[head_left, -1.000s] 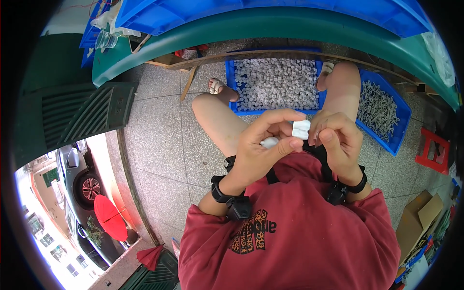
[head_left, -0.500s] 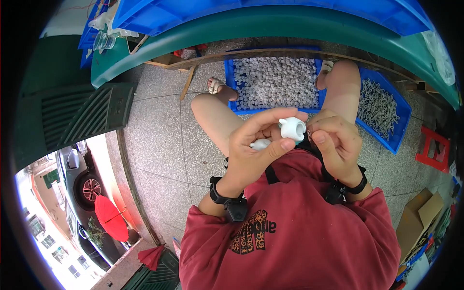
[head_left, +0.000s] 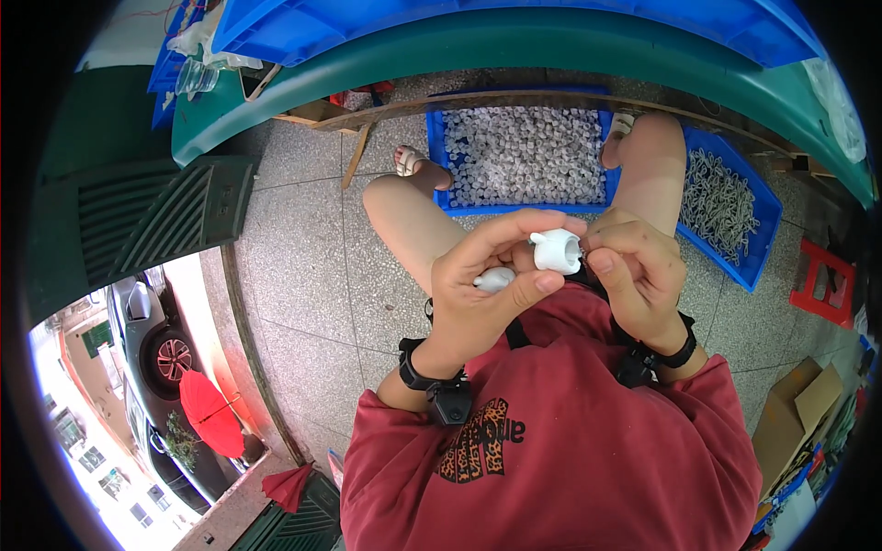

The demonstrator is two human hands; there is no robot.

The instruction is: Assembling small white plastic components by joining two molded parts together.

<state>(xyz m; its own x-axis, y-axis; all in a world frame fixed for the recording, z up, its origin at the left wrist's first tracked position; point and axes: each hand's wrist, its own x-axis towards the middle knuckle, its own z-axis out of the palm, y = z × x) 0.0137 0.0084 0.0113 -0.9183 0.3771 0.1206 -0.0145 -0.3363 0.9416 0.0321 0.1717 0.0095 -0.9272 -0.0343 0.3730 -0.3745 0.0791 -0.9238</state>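
Note:
My left hand grips a hollow white plastic cap-like part between thumb and fingertips. The part has a short nub on one side, and its round opening faces right. A second white part, rounded with a small tip, rests in the same palm. Just right of the opening, my right hand is closed in a pinch, its thumb and forefinger at the part's rim. Something tiny and dark shows at those fingertips, too small to name. Both hands are above my lap.
A blue tray full of small white parts sits on the floor between my feet. Right of it, another blue tray holds metal hook-like pieces. A green-covered table spans the far side. A red stool and cardboard box stand right.
The hollow white part has turned slightly, its opening now more toward the right hand. My right fingertips have shifted a little left, closer to its rim.

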